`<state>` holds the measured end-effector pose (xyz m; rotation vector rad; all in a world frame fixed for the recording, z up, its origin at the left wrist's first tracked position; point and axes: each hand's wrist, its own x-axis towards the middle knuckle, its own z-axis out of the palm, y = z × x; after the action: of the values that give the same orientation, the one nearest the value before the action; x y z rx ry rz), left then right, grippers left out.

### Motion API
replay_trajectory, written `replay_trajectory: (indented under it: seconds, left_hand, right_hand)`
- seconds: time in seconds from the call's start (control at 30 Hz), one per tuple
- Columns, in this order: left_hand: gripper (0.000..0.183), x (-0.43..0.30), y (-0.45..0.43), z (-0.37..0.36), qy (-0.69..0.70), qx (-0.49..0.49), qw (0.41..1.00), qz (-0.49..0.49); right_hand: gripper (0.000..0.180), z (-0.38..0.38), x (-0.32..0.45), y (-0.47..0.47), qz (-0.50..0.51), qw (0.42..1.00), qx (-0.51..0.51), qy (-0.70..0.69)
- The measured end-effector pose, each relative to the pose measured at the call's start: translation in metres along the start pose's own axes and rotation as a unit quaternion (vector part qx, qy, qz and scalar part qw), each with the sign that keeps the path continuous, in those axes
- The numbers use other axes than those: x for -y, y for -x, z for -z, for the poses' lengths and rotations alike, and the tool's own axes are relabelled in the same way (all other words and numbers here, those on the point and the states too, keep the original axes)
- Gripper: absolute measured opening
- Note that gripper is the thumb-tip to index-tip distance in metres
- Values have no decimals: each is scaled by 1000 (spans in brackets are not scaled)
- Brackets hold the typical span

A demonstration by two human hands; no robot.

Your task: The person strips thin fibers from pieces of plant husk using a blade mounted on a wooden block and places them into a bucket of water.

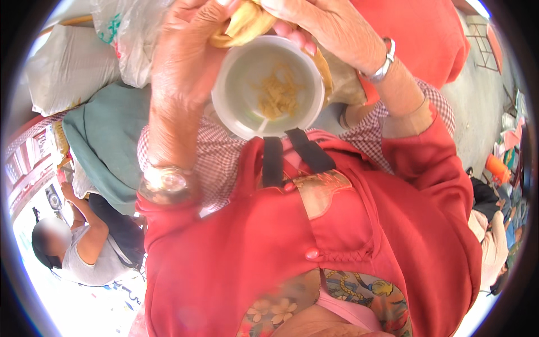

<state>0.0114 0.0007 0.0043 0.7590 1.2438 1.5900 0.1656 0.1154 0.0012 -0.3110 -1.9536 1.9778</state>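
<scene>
A yellowish, folded, soft-looking piece is at the top edge, between my two hands; what it is cannot be told. My left hand grips it from the left, a watch on that wrist. From the right, my right hand has its fingers on the same piece, and a silver-coloured band circles its wrist. The fingertips are partly cut off by the frame. Right below the hands stands a round white plastic tub, close in front of my torso. Yellowish shreds lie on its bottom.
Checked cloth covers my lap. Left are a whitish sack, a clear plastic bag and green cloth. Red cloth lies upper right. A seated person is at lower left; other people are at the right rim.
</scene>
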Motion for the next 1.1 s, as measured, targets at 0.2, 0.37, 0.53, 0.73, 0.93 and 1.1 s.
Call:
replay_trajectory:
  seconds: [0.2, 0.37, 0.53, 0.73, 0.93, 1.1]
  left_hand:
    - [29, 1, 6, -7, 34, 64, 997, -14]
    - [43, 8, 3, 1, -304, 141, 923, -189]
    - [34, 16, 9, -2, -253, 90, 959, -94]
    - [43, 1, 12, -2, -147, 93, 985, 1]
    - [47, 6, 13, 0, 143, 124, 977, 98]
    - [43, 6, 8, 19, 297, 121, 942, 97]
  right_hand:
    - [22, -1, -11, 7, -52, 989, 9, -140]
    - [27, -9, -24, 14, -79, 970, -17, -228]
    - [25, -12, -40, 13, -77, 985, -7, -152]
    - [37, -34, -32, 9, -5, 979, -119, -164]
    - [29, -24, -32, 16, -8, 985, -87, -147]
    - [17, -2, -16, 40, -97, 987, -120, 35]
